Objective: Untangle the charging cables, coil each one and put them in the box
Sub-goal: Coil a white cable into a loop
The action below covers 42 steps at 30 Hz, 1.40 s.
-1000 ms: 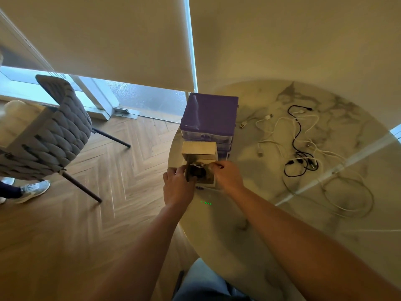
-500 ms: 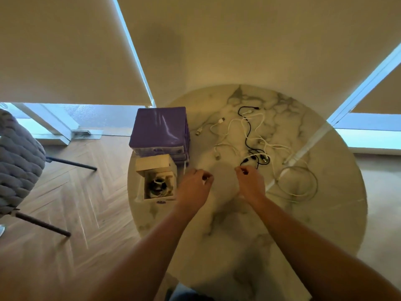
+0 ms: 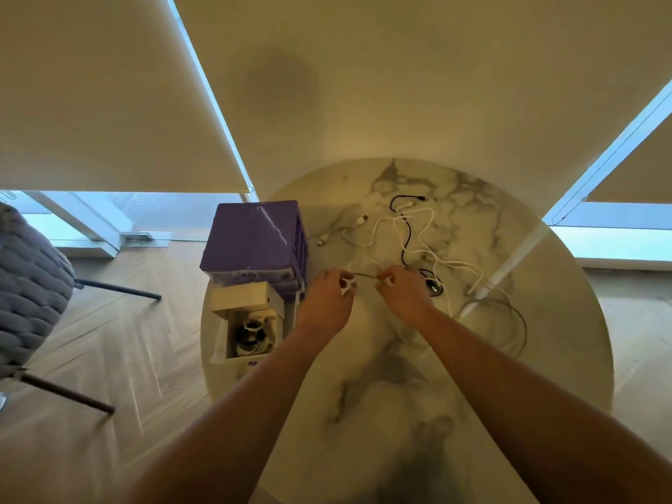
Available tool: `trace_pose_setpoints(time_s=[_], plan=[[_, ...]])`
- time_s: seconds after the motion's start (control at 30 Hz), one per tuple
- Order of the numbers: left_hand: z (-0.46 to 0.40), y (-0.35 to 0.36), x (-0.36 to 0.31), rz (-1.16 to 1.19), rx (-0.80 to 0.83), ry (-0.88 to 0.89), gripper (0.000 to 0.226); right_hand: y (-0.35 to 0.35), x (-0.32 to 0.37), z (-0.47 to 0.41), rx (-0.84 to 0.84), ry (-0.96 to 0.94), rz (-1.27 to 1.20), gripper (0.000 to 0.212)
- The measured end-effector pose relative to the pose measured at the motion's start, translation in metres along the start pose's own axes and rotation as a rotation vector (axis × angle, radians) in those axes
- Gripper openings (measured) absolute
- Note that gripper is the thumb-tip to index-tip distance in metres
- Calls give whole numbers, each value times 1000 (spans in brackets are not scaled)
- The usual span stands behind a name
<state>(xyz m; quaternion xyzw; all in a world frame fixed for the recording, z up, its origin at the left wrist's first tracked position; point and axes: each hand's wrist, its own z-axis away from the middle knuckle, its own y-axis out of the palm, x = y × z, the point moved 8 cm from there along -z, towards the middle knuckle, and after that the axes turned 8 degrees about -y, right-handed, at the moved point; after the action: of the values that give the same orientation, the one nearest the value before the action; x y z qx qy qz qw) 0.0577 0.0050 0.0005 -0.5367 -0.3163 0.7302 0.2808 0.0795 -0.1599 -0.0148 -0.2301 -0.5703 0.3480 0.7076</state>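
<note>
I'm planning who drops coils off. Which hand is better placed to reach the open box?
Left hand, probably: the open box sits just beside it, while the right hand is nearer the cable tangle.

- One view only, from the person's head, looking forward and steeply down.
- It sits above the round table (image 3: 545,358), arms reaching away from the lens.
- Wide angle: blinds (image 3: 91,103) fill the top, floor (image 3: 109,358) at left.

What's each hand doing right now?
Left hand: pinched shut on thin white charging cable.
Right hand: pinched shut on the same cable, stretched between both.
</note>
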Motion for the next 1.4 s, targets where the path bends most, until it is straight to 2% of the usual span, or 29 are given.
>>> trace_pose_setpoints(time_s=[0.2,0.4,0.57,0.63,0.73,0.87,0.9,0.97,1.03,1.07,1.17,1.3,1.4], plan=[[-4,-1,-10,-32,21,32,44,-1,9,14,-52,-54,-242,7],[-3,-2,-13,-13,-9,65,26,-27,26,45,-176,-127,-482,5],[1,-9,-23,-31,-40,126,22,-67,33,67,-322,-180,-726,13],[3,-12,-32,-27,-42,175,23,-81,27,71,-388,-175,-745,13],[6,-19,-45,-10,-48,261,25,-93,6,74,-464,-63,-682,13],[11,-27,-55,20,-47,263,22,-96,-15,78,-413,53,-474,10],[11,-26,-57,17,-29,258,20,-100,-12,81,-416,22,-358,12],[13,-19,-65,-48,16,297,18,-111,11,87,-455,-119,-58,31],[16,-13,-75,-135,27,367,15,-117,39,91,-460,-281,144,45],[19,-12,-80,-163,22,404,14,-117,50,91,-435,-331,218,44],[28,-14,-93,-185,-18,504,17,-114,60,86,-388,-388,399,23],[32,-14,-95,-279,5,520,27,-110,51,79,-305,-362,326,19],[36,-6,-94,-424,57,561,24,-103,51,82,-262,-380,8,21]])
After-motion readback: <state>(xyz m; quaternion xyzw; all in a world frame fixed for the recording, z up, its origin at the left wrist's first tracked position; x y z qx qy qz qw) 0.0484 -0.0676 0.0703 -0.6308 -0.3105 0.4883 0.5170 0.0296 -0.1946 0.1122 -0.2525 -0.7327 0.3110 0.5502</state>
